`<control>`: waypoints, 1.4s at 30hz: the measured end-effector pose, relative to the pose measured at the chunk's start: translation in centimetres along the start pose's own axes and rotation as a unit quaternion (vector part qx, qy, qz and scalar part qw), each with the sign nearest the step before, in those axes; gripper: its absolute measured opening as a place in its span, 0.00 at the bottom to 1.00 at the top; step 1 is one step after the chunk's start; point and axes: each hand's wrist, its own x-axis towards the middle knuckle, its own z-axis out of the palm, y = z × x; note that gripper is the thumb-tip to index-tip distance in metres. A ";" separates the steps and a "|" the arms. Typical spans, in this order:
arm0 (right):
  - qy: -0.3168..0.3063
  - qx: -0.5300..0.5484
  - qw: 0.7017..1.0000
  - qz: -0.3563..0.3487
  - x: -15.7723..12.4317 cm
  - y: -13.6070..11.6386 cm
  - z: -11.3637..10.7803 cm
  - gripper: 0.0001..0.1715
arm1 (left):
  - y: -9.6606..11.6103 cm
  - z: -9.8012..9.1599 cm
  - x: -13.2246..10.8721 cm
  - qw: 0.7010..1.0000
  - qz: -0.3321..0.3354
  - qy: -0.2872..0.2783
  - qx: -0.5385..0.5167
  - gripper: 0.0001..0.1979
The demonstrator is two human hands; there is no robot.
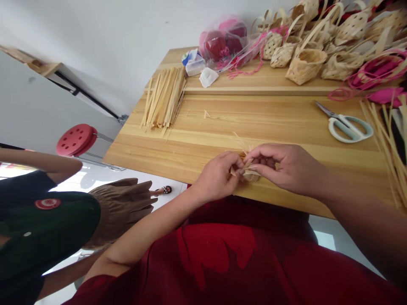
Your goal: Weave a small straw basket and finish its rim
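Observation:
Both my hands meet at the near edge of a wooden table [286,127]. My left hand [218,176] is closed, pinching the left side of a small woven piece of pale straw strips [249,171]. My right hand [286,165] curls its fingers over the same piece from the right. Loose strip ends stick up behind the fingers. Most of the woven piece is hidden under my fingers.
A bundle of cut straw strips [163,99] lies at the far left. White-handled scissors [345,123] lie to the right, more strips [389,140] beyond them. Several small woven baskets [307,63], pink ribbon and a plastic bag stand at the back. Another person [41,220] sits at my left beside a red stool [76,139].

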 end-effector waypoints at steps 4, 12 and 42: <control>0.021 -0.076 0.995 -0.057 0.4 -0.1 -0.2 0.08 | -0.2 0.0 0.0 1.000 0.004 0.002 0.002 0.03; -0.108 -0.064 0.990 -0.068 1.7 1.1 -2.2 0.11 | -0.7 -0.7 0.4 0.998 0.051 -0.028 -0.016 0.01; 0.008 -0.042 0.992 -0.121 -0.5 2.1 0.0 0.05 | -2.2 1.3 -0.6 0.994 0.098 0.035 0.024 0.03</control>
